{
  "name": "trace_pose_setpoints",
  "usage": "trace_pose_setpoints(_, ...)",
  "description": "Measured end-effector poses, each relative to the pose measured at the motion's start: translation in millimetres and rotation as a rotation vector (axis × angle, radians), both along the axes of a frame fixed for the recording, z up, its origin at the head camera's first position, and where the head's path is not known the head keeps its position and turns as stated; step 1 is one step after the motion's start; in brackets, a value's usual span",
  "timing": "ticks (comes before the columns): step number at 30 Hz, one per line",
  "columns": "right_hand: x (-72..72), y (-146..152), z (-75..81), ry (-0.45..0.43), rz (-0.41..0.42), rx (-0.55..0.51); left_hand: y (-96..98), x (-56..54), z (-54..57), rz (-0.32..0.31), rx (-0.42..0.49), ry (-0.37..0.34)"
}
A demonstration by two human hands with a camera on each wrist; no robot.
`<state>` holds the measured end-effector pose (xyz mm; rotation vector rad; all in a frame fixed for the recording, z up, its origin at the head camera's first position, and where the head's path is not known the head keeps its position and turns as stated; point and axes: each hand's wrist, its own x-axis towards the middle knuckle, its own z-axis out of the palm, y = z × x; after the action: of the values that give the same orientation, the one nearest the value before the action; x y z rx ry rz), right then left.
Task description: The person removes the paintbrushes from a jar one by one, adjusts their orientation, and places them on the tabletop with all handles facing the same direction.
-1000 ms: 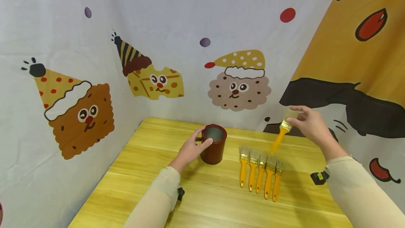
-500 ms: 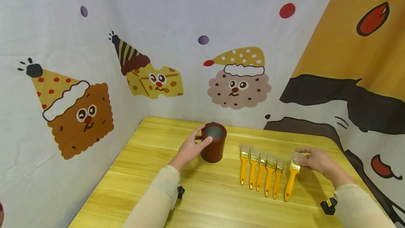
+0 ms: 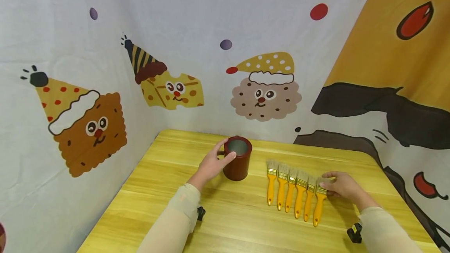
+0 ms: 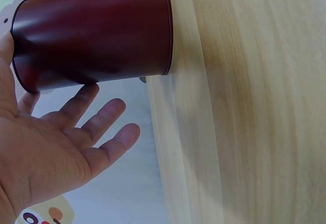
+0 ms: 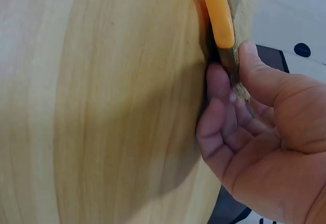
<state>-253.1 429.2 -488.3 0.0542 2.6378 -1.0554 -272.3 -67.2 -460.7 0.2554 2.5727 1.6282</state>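
Note:
A dark red mug point(image 3: 237, 169) with a grey inside stands upright at the middle back of the table. My left hand point(image 3: 211, 168) rests against its handle side, thumb at the rim; in the left wrist view the other fingers point(image 4: 104, 119) spread loosely along the wall. To the right lie several paintbrushes point(image 3: 280, 190) with orange handles, side by side, bristles pointing away from me. At the right end of this row is another paintbrush point(image 3: 318, 208), which my right hand point(image 3: 346, 187) pinches near the bristles between thumb and fingers, low over the wood. Its handle point(image 5: 218, 15) points away from the palm.
The wooden table point(image 3: 239, 221) has a rounded far right corner. A white cloth point(image 3: 190, 22) with cartoon snacks hangs close behind and along the left side. Each wrist carries a small black camera mount point(image 3: 355, 232).
My right hand has brought the paintbrush down from above the table's back, then left against the row's right end. My left hand stays at the mug.

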Motion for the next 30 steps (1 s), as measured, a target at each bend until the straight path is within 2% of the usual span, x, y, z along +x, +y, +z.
trace_pose_setpoints(6, -3.8, -4.1, -2.6, 0.03, 0.009, 0.034, -0.2, -0.2, 0.4, 0.002, 0.003, 0.001)
trace_pose_setpoints(13, -7.1, -6.2, -6.2, 0.03, -0.016, 0.005, -1.5, -1.3, -1.6, -0.009, -0.005, 0.003)
trace_pose_setpoints(22, -11.0, -17.7, -3.9, 0.055, 0.002, 0.053, -1.4, -0.4, -0.6, -0.012, -0.007, -0.004)
trace_pose_setpoints(30, -17.9, -25.4, -2.7, 0.048, 0.01, 0.024, -1.6, -0.4, 0.4, -0.018, 0.003, -0.003)
